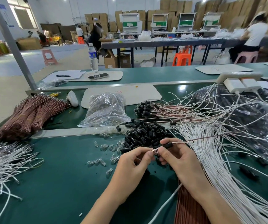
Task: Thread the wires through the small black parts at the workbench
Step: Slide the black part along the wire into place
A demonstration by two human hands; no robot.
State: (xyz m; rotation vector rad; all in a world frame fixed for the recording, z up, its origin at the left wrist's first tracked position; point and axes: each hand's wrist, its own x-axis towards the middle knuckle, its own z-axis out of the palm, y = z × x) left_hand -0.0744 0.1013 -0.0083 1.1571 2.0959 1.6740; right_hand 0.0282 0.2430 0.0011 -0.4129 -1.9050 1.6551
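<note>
Right hand (175, 156) pinches the black part (168, 145) steady while left hand (134, 161), just beside, pinches wire ends (155, 152) for threading.

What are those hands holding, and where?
A wire with a black part on it: the right hand pinches it at the black part, the left hand at its metal tip.

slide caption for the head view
Left hand pinches a wire end, right hand holds the black part on it, by the parts pile
</note>
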